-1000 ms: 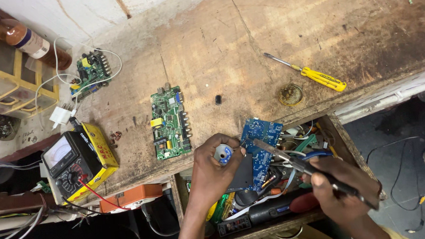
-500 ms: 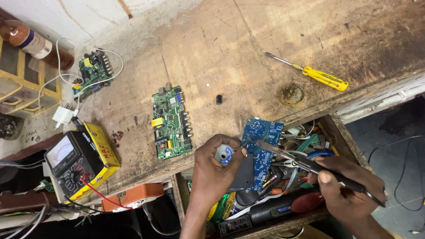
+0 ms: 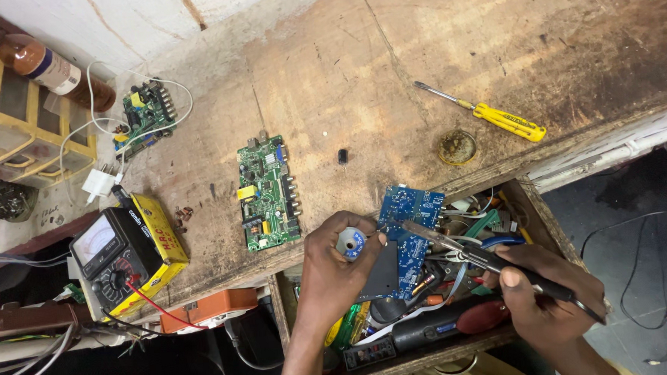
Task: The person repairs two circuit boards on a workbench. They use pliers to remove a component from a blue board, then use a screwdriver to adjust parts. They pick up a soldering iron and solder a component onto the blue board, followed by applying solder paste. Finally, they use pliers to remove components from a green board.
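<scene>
The blue rectangular circuit board [image 3: 407, 233] sits tilted over the open wooden drawer [image 3: 541, 216] at the front edge of the worn wooden table [image 3: 418, 64], its upper end near the table edge. The left hand [image 3: 337, 273] supports the board from its left side, and its grip is pinched around a small round spool of solder wire with a blue centre [image 3: 351, 243], held against the board's left edge. The right hand [image 3: 544, 298] is pressed closed around the dark handle of a soldering iron [image 3: 486, 257], whose metal tip rests on the upper part of the board. Beneath the board, the drawer holds a jumble of tools and wires, too crowded to itemise; blue-handled pliers [image 3: 493, 242] are visible just beside the iron.

On the table, a green circuit board [image 3: 268, 192] lies left of the hands. A small black component [image 3: 342, 156] lies near it. A yellow-handled screwdriver [image 3: 488, 113] and a round tarnished tin [image 3: 458, 147] lie to the right, well apart from the hands. At far left stand a yellow-cased analogue multimeter [image 3: 123, 253], a smaller green board with white wires [image 3: 144, 113], and a brown bottle [image 3: 55, 71].
</scene>
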